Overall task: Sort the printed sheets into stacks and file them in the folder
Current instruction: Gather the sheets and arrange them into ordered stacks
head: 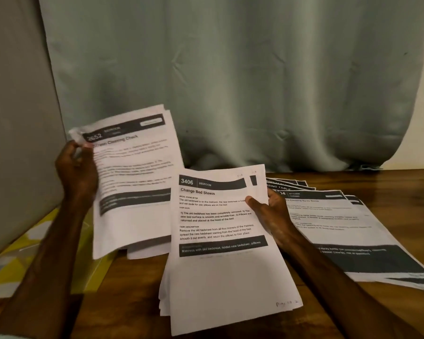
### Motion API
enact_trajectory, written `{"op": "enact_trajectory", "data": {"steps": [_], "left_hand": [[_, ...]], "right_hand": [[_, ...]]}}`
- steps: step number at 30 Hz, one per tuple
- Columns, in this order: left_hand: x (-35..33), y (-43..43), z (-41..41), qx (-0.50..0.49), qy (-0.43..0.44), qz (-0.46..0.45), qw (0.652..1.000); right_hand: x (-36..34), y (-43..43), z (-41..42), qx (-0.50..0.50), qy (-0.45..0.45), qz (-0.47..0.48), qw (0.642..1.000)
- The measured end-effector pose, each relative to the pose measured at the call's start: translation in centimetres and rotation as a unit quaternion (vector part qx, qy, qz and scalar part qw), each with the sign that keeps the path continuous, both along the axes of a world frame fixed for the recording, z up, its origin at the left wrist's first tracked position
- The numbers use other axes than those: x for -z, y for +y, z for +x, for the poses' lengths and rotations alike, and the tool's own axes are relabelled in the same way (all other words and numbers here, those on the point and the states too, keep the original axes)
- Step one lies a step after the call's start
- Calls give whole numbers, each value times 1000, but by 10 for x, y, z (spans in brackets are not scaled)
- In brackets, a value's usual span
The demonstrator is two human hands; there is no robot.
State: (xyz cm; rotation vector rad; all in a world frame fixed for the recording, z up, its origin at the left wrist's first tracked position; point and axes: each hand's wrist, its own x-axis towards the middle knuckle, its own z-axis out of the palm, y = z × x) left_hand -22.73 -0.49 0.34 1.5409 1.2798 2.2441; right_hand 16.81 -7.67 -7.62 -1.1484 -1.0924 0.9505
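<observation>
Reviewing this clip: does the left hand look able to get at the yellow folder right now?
Probably within reach, but occupied: the left hand grips the raised sheets, while the yellow folder lies just below its forearm, partly hidden by those sheets.

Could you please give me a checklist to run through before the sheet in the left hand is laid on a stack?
1. Left hand grips the 2652 sheet at its top corner: ok.
2. Its header reads BEDROOM, matching the 3406 stack: ok.
3. Right hand pinches the 3406 stack, thumb on top: ok.
4. Only one sheet lifted: cannot tell; another edge shows behind it.
5. Kitchen stack on the table squared up: not ok, it is fanned out.
6. Yellow folder ready for filing: cannot tell; the left arm covers much of it.
</observation>
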Motion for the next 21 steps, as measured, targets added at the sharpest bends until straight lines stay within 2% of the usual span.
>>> {"op": "enact_trajectory", "data": {"steps": [5, 9, 11, 16, 21], "left_hand": [[-12, 2, -36, -29, -82, 5, 996], [-23, 35, -80, -99, -139, 5, 985], [-36, 33, -68, -132, -153, -7, 979], [-63, 16, 14, -119, -79, -24, 989], [-35, 7, 91, -79, 35, -89, 992]], "right_hand": [[-2, -3, 1, 17, -10, 13, 1000], [-2, -6, 1, 23, -27, 18, 999], [-1, -5, 2, 26, -37, 9, 999], [-1, -8, -2, 33, -69, 10, 997], [-5, -21, -3, 34, -70, 19, 997]]}}
